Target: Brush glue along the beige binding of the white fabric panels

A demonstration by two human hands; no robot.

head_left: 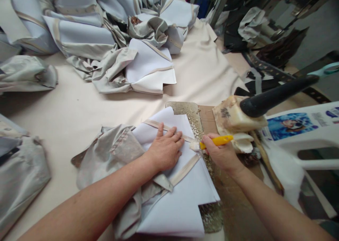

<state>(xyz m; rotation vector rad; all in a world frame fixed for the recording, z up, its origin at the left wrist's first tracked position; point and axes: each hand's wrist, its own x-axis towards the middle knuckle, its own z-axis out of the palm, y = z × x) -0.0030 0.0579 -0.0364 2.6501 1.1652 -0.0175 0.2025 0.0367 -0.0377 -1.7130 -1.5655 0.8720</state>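
Observation:
My left hand (165, 149) lies flat, fingers stretched, on a white fabric piece (174, 205) with a beige edge strip (185, 168), pressing it down on the table. My right hand (221, 154) is closed round a yellow-handled brush (215, 141). The brush's pale bristles touch the strip just right of my left fingertips. The white piece is joined to crumpled grey cloth (113, 156) that runs under my left forearm.
A glue-stained board (193, 119) lies under the piece. A crusted glue tub (233, 119) with a black handle (278, 94) stands right of it, beside a white plastic stool (312, 135). Several similar grey and white pieces (106, 32) pile up at the back on a cream cloth (206, 68).

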